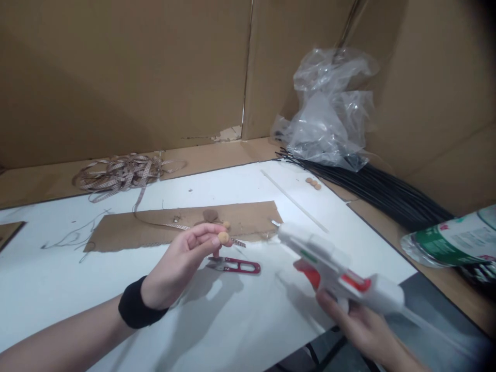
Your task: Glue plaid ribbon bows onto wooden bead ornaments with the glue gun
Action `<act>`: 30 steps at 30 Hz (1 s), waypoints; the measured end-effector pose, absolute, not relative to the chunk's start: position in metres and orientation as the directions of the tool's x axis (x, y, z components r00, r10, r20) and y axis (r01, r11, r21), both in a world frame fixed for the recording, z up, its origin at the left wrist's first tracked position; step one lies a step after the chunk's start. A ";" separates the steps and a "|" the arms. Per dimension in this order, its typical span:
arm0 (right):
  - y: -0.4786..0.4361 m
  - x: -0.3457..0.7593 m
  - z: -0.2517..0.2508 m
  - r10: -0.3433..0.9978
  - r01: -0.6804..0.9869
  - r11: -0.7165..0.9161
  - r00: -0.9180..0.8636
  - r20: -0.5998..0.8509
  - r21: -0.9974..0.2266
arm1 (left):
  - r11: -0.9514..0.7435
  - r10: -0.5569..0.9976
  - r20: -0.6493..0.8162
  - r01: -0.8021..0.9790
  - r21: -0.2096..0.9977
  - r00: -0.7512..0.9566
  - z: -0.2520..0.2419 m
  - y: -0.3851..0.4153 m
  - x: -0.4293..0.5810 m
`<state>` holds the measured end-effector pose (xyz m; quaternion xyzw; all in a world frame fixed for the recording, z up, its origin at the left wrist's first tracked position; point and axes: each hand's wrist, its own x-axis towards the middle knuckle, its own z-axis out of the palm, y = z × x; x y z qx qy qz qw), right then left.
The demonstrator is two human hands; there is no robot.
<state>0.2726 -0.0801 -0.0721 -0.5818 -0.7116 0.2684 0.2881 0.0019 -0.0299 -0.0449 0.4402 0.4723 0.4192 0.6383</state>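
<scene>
Brown cardboard is making a long strip (124,227) on the white counter (96,294). At the strip's near edge, the left hand (186,253) is pinching a small tan ball (223,237). That grip is clamped on the ball, perhaps so the round front is showing. A second ball (226,226) is sitting just behind; I cannot tell if the hand is touching it. A checked ribbon (129,173) is lying heaped behind the strip, its tail running toward the left hand.

Right of the strip, the right hand (362,325) is holding a white glue gun (329,263). This grip is clamped on its lower part, likely because the red trigger (309,271) is there. Red snips (242,266) are lying in front of the strip, maybe for easy reach.

Far right of the strip, a bottle (457,235) is lying sideways. Behind the strip, rightward, a clear bag (325,113) is slumping. I cannot tell what either is holding.
</scene>
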 end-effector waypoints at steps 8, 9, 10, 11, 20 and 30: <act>-0.018 0.262 -0.078 0.991 0.746 0.128 -0.073 0.111 -0.654 | 0.311 0.939 -0.245 -0.291 0.905 0.242 -0.049 -0.030 0.003; -0.015 0.260 -0.080 0.990 0.759 0.140 -0.094 0.106 -0.636 | 0.307 0.940 -0.238 -0.302 0.903 0.245 -0.050 -0.030 0.003; -0.013 0.258 -0.082 0.988 0.766 0.154 -0.114 0.104 -0.625 | 0.302 0.942 -0.232 -0.308 0.902 0.244 -0.050 -0.030 0.003; -0.012 0.257 -0.083 0.986 0.768 0.164 -0.125 0.106 -0.619 | 0.297 0.944 -0.229 -0.310 0.903 0.239 -0.050 -0.030 0.003; -0.018 0.255 -0.078 0.990 0.753 0.056 -0.129 -0.063 -0.655 | 0.262 0.954 -0.207 -0.263 0.929 0.217 -0.053 -0.028 0.001; -0.093 0.249 -0.083 0.900 0.679 0.281 0.058 0.431 -0.678 | 0.243 0.952 -0.186 -0.232 0.942 0.243 -0.051 -0.038 0.007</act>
